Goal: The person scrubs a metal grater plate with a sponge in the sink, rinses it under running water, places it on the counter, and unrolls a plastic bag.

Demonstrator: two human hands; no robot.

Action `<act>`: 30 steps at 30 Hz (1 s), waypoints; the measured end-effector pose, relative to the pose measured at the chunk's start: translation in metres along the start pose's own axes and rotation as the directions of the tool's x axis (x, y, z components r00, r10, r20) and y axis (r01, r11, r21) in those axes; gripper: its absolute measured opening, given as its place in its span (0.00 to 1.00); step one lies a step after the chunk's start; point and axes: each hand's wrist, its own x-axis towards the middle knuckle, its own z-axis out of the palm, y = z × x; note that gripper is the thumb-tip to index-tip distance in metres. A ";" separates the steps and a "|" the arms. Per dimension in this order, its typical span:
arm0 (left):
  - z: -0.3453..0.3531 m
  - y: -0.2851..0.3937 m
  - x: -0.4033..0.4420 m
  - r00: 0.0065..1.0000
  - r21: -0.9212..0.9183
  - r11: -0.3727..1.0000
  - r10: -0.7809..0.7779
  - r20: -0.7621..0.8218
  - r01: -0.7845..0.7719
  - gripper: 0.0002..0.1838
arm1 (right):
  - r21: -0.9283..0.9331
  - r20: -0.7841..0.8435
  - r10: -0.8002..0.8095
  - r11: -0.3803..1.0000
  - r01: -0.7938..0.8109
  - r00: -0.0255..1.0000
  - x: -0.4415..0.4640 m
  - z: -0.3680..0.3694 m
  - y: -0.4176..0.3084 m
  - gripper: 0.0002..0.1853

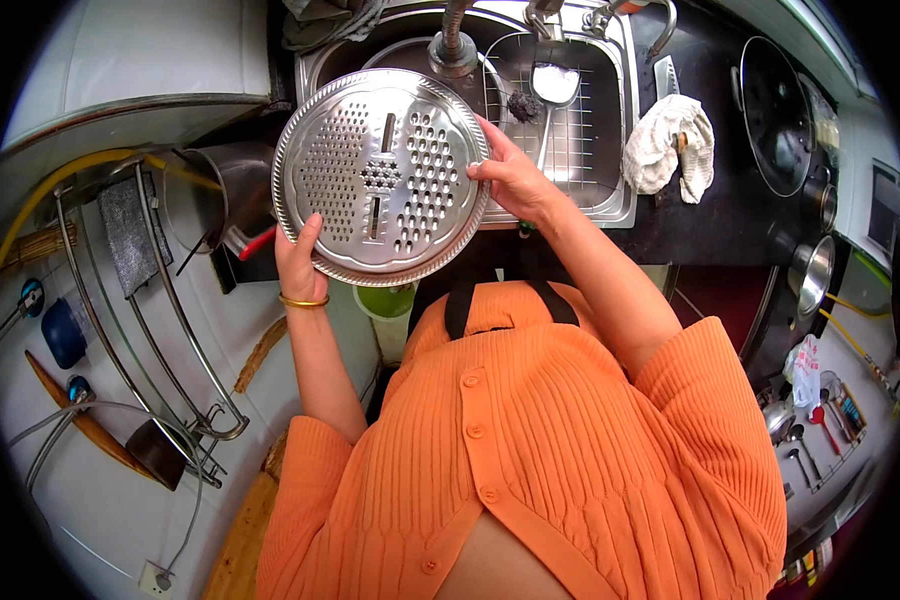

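Both hands hold a round, shiny metal grater plate [345, 235] with a ridged rim. Rows of small and large raised holes and two slots cover its face. My left hand [302, 264], with a gold bangle at the wrist, grips the lower left rim, thumb on top. At the right rim, my right hand [516, 180] is closed, its thumb over the face; the fingers behind the plate are hidden. Beyond the plate is a steel sink [625, 120], partly covered by it, under a tap head [453, 54].
A wire rack [570, 150] in the sink carries a dark scouring pad [523, 106] and a metal ladle [555, 84]. Right of it lie a white cloth [660, 150], a knife [664, 76] and a glass lid [776, 115]. A steel pot [235, 185] stands left.
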 end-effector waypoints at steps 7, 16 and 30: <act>0.002 0.000 0.001 1.000 0.000 1.000 0.006 0.005 -0.006 0.23 | 0.005 0.010 -0.015 1.000 0.015 1.000 0.002 -0.001 0.002 0.43; -0.002 -0.003 0.000 1.000 -0.004 1.000 0.004 -0.027 -0.004 0.22 | 0.001 0.053 -0.037 0.999 0.037 0.998 0.007 -0.004 0.011 0.42; 0.014 -0.025 -0.027 0.987 -0.305 0.941 -0.158 -0.022 0.144 0.31 | 0.322 0.026 0.047 0.945 -0.053 0.999 0.036 0.001 0.062 0.31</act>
